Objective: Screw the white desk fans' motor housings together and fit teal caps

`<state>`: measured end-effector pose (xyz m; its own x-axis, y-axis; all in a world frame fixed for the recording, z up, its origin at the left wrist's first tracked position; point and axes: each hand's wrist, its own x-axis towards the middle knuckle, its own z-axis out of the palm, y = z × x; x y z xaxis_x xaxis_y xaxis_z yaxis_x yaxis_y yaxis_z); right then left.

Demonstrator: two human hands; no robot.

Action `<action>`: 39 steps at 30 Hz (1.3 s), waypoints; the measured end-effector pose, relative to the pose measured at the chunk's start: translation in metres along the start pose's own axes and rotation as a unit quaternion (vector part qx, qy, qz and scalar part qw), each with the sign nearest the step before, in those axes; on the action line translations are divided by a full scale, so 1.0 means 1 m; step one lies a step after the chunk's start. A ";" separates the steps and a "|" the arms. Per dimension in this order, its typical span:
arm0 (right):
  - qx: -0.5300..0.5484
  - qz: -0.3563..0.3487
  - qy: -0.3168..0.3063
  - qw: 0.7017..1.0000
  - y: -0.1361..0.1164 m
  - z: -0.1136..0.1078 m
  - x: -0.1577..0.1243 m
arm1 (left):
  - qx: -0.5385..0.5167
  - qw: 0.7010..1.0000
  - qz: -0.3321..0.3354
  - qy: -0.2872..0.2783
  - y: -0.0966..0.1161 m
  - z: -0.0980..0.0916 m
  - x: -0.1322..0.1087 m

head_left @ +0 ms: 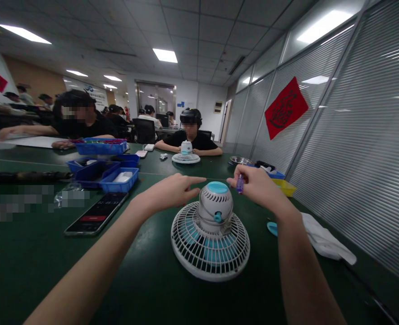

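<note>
A small white fan head (pixel 215 212) lies face down on its round grille, with blue blades showing through the bars. Its motor housing points up, capped by a light blue disc (pixel 217 188), and a blue knob (pixel 217 217) sits on the near side. My left hand (pixel 172 192) is beside the housing, index finger stretched toward the cap and thumb apart, holding nothing. To the right of the housing, my right hand (pixel 253 183) is closed around a screwdriver with a purple see-through handle (pixel 240 184); its shaft cannot be made out.
A phone (pixel 97 214) and blue bins (pixel 120 180) are at left. On the right lie a blue round piece (pixel 272 228), a white fan part (pixel 326 237) and a yellow bin (pixel 285 187). Across the green table, a person sits behind another fan (pixel 186 153).
</note>
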<state>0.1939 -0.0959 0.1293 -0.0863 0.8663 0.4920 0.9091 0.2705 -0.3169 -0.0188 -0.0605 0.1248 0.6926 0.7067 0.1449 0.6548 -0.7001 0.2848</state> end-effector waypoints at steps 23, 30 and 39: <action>0.111 -0.040 0.219 0.969 -0.016 0.004 0.001 | -0.105 0.989 0.016 -0.105 -0.001 0.006 0.006; 0.238 -0.009 0.300 0.924 -0.015 0.012 0.006 | -0.114 0.987 0.019 -0.115 -0.004 0.007 0.006; 0.377 0.060 0.223 0.897 -0.015 0.018 0.013 | -0.165 0.974 0.026 -0.153 -0.007 0.005 0.008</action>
<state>0.1718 -0.0810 0.1255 0.3181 0.7005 0.6389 0.3521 0.5384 -0.7656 -0.0165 -0.0510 0.1190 0.8131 0.5720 -0.1078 0.5182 -0.6271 0.5815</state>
